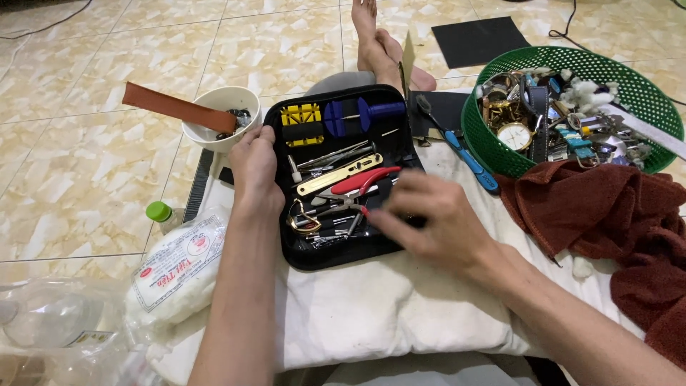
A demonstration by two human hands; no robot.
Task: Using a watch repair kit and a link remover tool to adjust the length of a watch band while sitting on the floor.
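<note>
An open black tool case [341,254] lies on a white cloth [357,314] over my lap. It holds a yellow block, blue tools, red-handled pliers [363,179], a brass bar and several thin metal tools. My left hand [255,163] grips the case's left edge. Blurred by motion, my right hand [432,214] hovers over the case's right half with its fingers reaching among the tools; whether it holds anything cannot be made out.
A green basket [493,146] of watches and straps stands at the right, above a dark red towel [614,221]. A blue-handled tool [464,157] lies beside it. A white bowl [214,136] with a brown strap sits at the left, with plastic bags and a bottle below.
</note>
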